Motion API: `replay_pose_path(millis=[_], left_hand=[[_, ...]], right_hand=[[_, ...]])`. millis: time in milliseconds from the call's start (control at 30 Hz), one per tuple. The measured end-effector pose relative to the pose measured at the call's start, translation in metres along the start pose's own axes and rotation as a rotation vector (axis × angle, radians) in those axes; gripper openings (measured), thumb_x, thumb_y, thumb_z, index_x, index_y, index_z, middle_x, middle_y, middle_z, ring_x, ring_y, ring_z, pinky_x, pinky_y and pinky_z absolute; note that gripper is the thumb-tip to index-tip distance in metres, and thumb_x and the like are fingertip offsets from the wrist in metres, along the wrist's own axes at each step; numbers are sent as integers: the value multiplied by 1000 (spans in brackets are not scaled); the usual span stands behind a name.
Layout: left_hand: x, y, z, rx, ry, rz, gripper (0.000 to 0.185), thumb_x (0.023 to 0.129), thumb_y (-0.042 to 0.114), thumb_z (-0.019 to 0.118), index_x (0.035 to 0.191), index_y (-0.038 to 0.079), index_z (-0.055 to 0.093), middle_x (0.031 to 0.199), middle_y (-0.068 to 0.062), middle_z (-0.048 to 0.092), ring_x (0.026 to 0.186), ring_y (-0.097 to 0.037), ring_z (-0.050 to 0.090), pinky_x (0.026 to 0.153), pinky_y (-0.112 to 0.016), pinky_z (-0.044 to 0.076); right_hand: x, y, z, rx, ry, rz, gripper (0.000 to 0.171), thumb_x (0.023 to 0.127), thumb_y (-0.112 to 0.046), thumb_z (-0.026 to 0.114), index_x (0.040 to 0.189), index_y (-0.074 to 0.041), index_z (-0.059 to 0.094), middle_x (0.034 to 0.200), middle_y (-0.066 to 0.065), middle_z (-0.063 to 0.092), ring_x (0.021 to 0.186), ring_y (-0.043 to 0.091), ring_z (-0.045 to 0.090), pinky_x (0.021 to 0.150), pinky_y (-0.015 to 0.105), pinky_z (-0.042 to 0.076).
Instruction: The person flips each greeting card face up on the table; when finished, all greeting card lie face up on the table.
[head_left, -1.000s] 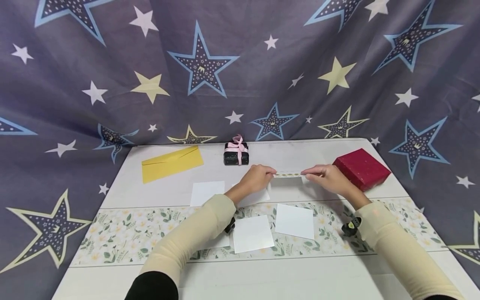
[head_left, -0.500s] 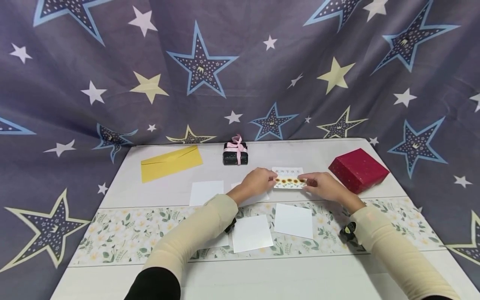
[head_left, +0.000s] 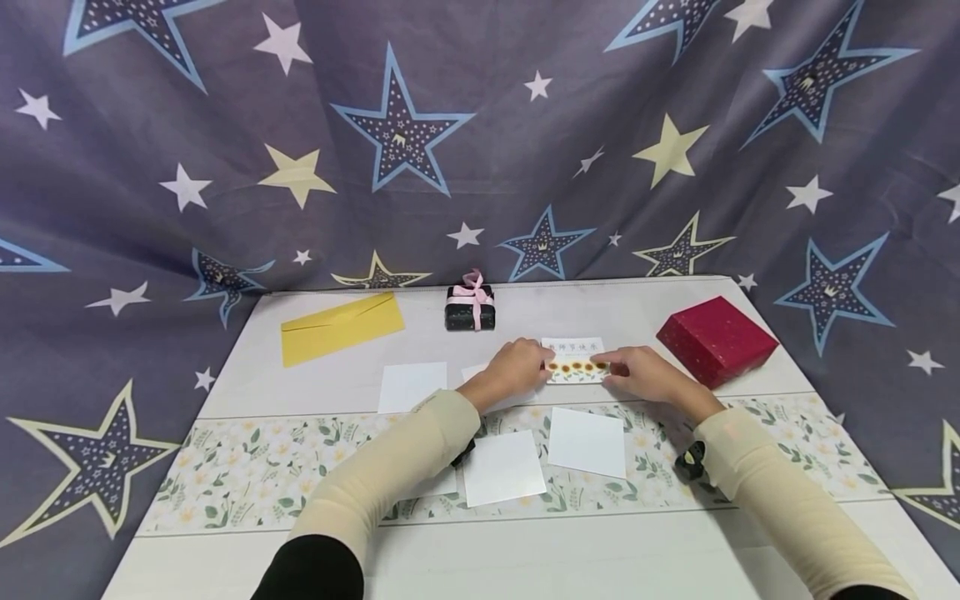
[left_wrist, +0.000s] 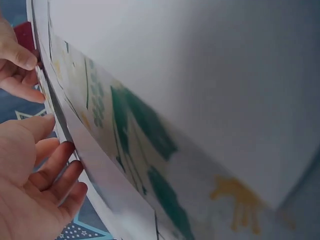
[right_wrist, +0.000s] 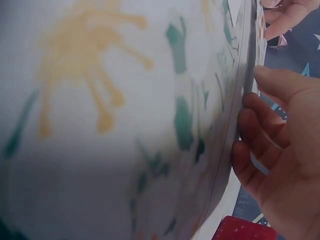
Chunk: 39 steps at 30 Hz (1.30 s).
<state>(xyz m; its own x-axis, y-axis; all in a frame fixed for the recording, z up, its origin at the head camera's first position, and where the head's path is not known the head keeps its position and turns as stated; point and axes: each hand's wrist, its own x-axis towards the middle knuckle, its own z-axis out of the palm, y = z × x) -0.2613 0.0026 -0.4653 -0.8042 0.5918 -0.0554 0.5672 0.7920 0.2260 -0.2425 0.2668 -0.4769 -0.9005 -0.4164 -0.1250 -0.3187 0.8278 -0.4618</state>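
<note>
A small white greeting card (head_left: pixel 573 354) with a row of sunflowers and a line of printed characters lies face up, apparently on the far part of the table. At its left edge, my left hand (head_left: pixel 516 371) holds it with the fingertips. My right hand (head_left: pixel 645 372) does likewise at the right edge, index finger over the sunflower row. In the left wrist view, the left fingers (left_wrist: pixel 62 167) are bent beside the table surface, the thumb close to the card's edge. The right wrist view shows the right fingers (right_wrist: pixel 250 122) bent in a similar way, with the thumb above them.
Several white square sheets (head_left: pixel 504 468) lie nearer to me, some on the floral strip (head_left: pixel 247 475). Behind are a yellow envelope (head_left: pixel 342 327) at left and a black gift box (head_left: pixel 470 310) with pink ribbon. A red box (head_left: pixel 717 340) stands at right, before a star-patterned curtain (head_left: pixel 480 142).
The card was held up nearly edge-on to the head view; it has been lowered and tilted so that its face shows, then shifted slightly toward me. Both hands came down with it.
</note>
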Motion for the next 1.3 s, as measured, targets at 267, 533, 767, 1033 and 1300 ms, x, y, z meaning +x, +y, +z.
replay_pose_path(millis=[267,533,767,1033,1300], left_hand=[[-1,1,4,151,-15,55,28,100,34,63,122,18,72,113,-4,67,102,-21,60,92,-38,53],[-3,1,3,163,-27,40,33,100,35,62,129,19,70,118,-5,65,105,-21,60,94,-39,53],[-5,0,1,139,-16,46,34,100,34,62,129,19,70,118,-5,66,106,-21,61,95,-38,52],[-12,-10,-10,71,11,41,39,100,34,64,136,20,66,128,-6,66,115,-24,62,101,-39,51],[-33,-12,-13,27,35,88,40,98,34,66,134,18,68,128,-6,67,115,-23,63,100,-38,52]], right_hand=[[4,1,3,14,-8,1,43,93,-17,71,136,-14,67,87,0,65,74,13,52,70,29,46],[4,-1,4,4,-17,6,43,94,-16,70,137,-14,66,83,-2,62,74,13,51,69,29,45],[3,-2,1,17,-26,-2,43,95,-17,69,138,-12,65,87,0,64,76,13,52,71,30,45],[-12,-2,-6,39,17,-64,45,95,-15,71,138,-7,63,100,2,72,85,11,61,79,34,53],[-22,-9,-9,101,49,-134,41,94,-11,71,134,-5,66,93,0,69,79,9,59,69,26,51]])
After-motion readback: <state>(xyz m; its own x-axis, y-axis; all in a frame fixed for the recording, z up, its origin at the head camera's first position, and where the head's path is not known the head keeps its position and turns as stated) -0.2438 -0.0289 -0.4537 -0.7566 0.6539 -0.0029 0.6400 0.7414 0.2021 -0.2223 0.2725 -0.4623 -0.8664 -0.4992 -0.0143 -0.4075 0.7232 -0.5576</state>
